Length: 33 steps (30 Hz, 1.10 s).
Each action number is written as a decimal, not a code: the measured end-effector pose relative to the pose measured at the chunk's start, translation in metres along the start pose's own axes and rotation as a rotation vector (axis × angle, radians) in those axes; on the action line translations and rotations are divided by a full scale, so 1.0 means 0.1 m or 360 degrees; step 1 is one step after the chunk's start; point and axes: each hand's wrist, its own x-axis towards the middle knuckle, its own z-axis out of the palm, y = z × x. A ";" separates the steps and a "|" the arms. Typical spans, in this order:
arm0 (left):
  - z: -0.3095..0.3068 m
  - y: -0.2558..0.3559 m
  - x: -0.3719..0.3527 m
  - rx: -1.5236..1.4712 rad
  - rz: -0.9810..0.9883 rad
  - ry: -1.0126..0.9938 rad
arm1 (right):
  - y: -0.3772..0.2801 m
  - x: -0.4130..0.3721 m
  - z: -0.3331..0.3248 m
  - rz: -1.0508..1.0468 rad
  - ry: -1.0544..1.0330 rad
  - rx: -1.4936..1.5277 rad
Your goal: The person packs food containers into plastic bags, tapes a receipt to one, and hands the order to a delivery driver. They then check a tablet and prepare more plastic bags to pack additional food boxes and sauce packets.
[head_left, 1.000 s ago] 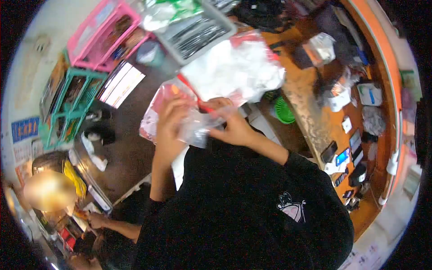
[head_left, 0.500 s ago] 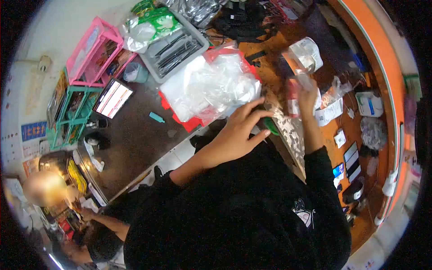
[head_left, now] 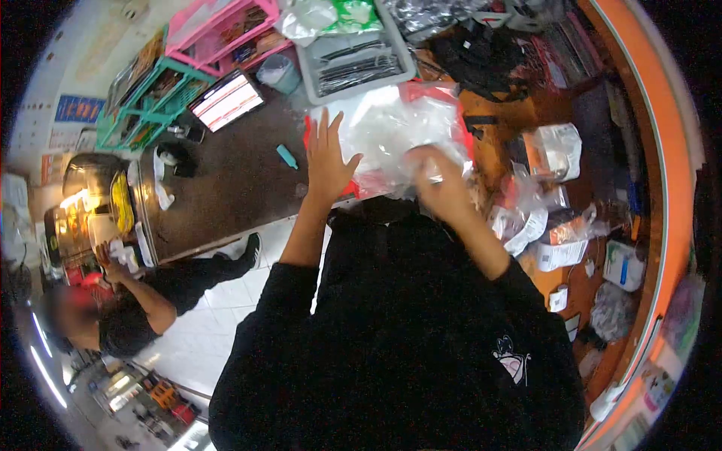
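Note:
A pile of clear plastic bags (head_left: 380, 135) lies on a red sheet (head_left: 465, 143) on the counter ahead of me. My left hand (head_left: 329, 165) is over the pile's left edge, its fingers stretched and spread, with nothing in it. Above the right part of the pile is my right hand (head_left: 445, 184), smeared by motion. Its fingers look bent, but whether they hold any of the plastic does not show. To the right of this hand lies a clear plastic-wrapped packet (head_left: 519, 214) with red and white on it.
A grey tray (head_left: 361, 90) of black-wrapped items stands behind the pile. A lit tablet (head_left: 226, 101), a teal tube (head_left: 286, 156) and a cup (head_left: 279, 74) are on the dark counter. More packets (head_left: 556, 150) lie at right. Another person (head_left: 139, 308) is at far left.
My right hand has moved from the wrapped packets at right to above the clear bags. My left hand has reached forward to the pile's left edge. The camera view has shifted.

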 end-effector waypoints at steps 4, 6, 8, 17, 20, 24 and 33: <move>0.07 -0.31 0.04 -0.0235 -0.0094 -0.0277 | 0.44 0.07 0.90 0.0077 -0.0704 -0.0568; -0.05 -0.19 -0.05 -0.0343 -0.0030 -0.0297 | 0.68 0.17 1.08 0.0359 -0.0718 -0.0928; -0.32 0.15 -0.18 -0.0546 -0.0112 -0.0286 | 0.98 0.22 1.08 0.0125 -0.0748 -0.0986; -0.36 0.48 -0.64 -0.0745 -0.0277 -0.0189 | 1.29 0.16 1.35 -0.0346 -0.0533 -0.0581; -0.43 0.34 -0.67 -0.0729 -0.0232 -0.0202 | 1.43 0.18 1.40 0.0044 -0.0961 -0.0883; -0.42 0.27 -0.62 -0.0677 -0.0191 -0.0299 | 1.72 0.03 1.46 0.0363 -0.0925 -0.0639; -0.37 0.68 -0.37 -0.0810 -0.0369 -0.0401 | 1.50 -0.07 1.35 0.0113 -0.0834 -0.0408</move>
